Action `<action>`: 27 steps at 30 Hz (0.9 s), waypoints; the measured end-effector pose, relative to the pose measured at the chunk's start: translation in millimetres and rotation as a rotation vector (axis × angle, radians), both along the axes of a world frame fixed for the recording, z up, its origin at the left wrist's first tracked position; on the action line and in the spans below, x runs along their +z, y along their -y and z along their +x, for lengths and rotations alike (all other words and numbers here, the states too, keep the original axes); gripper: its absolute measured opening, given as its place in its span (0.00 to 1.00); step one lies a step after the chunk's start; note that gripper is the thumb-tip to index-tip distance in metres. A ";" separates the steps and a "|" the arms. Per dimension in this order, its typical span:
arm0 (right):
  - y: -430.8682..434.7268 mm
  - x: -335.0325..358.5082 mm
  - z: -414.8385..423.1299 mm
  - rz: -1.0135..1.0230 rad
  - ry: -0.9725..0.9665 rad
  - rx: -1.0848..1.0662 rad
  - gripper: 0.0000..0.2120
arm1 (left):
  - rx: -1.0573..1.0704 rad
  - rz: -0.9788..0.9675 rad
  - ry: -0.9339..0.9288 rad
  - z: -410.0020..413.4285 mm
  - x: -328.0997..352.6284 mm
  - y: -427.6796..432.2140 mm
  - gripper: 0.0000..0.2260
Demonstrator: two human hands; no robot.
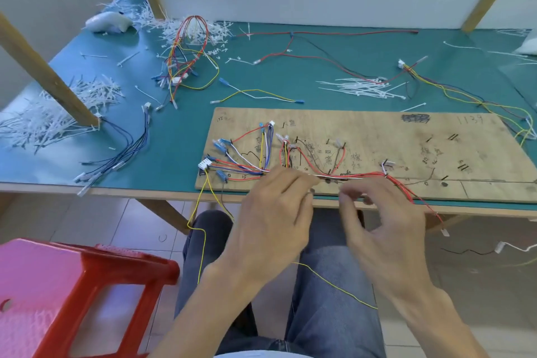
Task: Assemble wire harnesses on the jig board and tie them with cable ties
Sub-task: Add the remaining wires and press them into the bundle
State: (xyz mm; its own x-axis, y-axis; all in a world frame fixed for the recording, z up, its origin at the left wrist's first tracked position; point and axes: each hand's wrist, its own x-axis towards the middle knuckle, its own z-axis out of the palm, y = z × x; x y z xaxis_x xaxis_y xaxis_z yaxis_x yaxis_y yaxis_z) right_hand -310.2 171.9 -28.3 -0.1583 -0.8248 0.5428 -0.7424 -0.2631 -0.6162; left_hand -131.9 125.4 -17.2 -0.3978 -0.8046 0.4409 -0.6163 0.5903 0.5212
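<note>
the person wears grey-blue jeans [331, 314] and a pale shirt [247, 355], forearms [203, 311] bare.

I see a jig board [377, 136] of bare, matt plywood, its grain scuffed and inked over. It lies on a counter [180, 136] topped with a matt teal mat and edged in plain wood. The wires [363, 175] on the board have smooth, slightly shiny plastic insulation, and a connector [204, 165] is white plastic. Loose cable ties [360, 87] are pale, milky plastic. A stool [96, 270] is glossy red plastic with a pebbled top. The person's trousers [328, 314] are grey-blue denim cloth. The floor [87, 221] is smooth tile with a dull sheen.
</note>
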 end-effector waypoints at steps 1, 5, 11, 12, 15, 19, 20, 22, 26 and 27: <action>-7.5 -4.8 14.5 0.084 0.030 0.060 0.05 | 0.048 -0.002 0.002 18.1 -1.9 -0.8 0.09; -19.6 -40.6 74.8 0.570 -0.064 0.208 0.14 | 0.267 0.071 0.021 79.5 -6.8 1.3 0.08; 17.9 -65.2 116.6 0.787 0.244 0.288 0.23 | 0.625 0.261 0.065 120.5 -12.1 2.3 0.08; 21.8 -67.9 119.8 0.798 0.266 0.294 0.21 | 0.637 0.293 0.073 122.8 -13.9 2.3 0.08; 31.3 -73.0 125.2 0.773 0.281 0.296 0.09 | 0.619 0.311 0.097 123.9 -16.7 3.4 0.07; 23.8 -73.0 121.5 0.725 0.323 0.318 0.14 | 0.588 0.261 0.139 124.9 -18.8 5.7 0.08; 18.5 -72.0 117.4 0.691 0.335 0.320 0.15 | 0.582 0.255 0.148 125.2 -19.4 6.2 0.08; 7.2 -68.0 107.1 0.609 0.349 0.310 0.17 | 0.578 0.257 0.146 124.1 -20.4 7.0 0.08; -2.7 -53.4 92.6 0.522 0.414 0.222 0.07 | 0.562 0.248 0.095 119.6 -20.6 7.9 0.07; -4.0 -50.6 90.2 0.520 0.430 0.218 0.07 | 0.554 0.234 0.101 118.5 -20.8 7.3 0.08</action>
State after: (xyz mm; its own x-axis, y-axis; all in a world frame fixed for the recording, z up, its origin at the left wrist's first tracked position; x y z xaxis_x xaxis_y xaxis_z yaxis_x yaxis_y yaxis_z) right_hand -220.0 176.0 -78.9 -0.0716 -0.9974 -0.0035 -0.3686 0.0297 -0.9291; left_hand -13.4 118.1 -38.0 0.0769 -0.9747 0.2097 -0.8521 0.0450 0.5215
